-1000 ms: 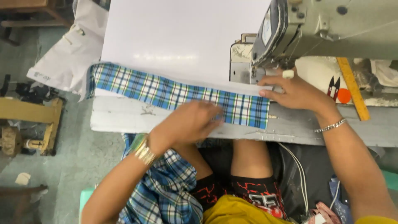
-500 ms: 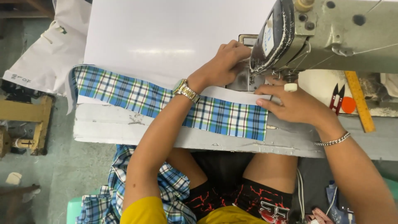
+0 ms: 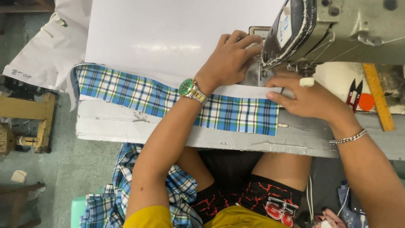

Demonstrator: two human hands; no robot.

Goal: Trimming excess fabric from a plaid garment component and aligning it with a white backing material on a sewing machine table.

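L hand [image 3: 231,57] reaches far fwd, palm down, fingers [image 3: 247,40] curled slightly & close together, tips pointing right. L forearm runs up diagonally from lower left, elbow bent, wrist nearly straight w/ a green-faced watch on it. R hand [image 3: 310,95] lies flat, palm down, just right of & below the L hand, fingers extended leftward, thumb tucked. R forearm comes in from lower right corner, thin chain bracelet at wrist. Both hands spread flat, not gripping; close together but apart.
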